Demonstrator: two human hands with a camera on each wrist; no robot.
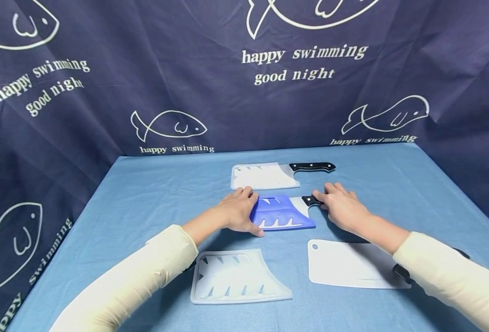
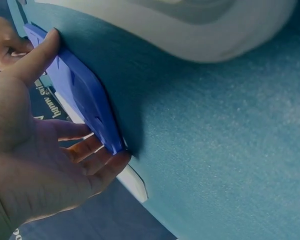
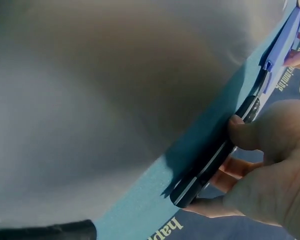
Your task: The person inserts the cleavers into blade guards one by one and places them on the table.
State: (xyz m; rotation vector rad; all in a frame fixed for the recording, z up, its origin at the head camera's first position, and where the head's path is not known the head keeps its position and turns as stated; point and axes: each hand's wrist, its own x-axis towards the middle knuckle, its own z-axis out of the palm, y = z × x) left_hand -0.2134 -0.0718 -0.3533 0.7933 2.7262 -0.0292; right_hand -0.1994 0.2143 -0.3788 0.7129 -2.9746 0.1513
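Note:
A cleaver in a blue blade cover [image 1: 277,212] lies mid-table, a strip of its blade [image 1: 299,204] showing beside the black handle. My left hand [image 1: 237,211] holds the cover's left end, thumb at the near edge and fingers [image 2: 107,167] at the far one. My right hand [image 1: 344,206] grips the handle [image 3: 202,172] between thumb and fingers. Behind them lies a second cleaver [image 1: 312,167] in a white cover [image 1: 261,177]. Nearer me, an uncovered cleaver [image 1: 345,263] rests under my right forearm, its handle partly hidden by the sleeve.
Front left lies another white blade cover [image 1: 238,279]; a dark piece shows at its left edge by my sleeve. Blue cloth [image 1: 165,184] covers the table. Dark blue fabric [image 1: 186,69] printed with fish hangs along the back and sides.

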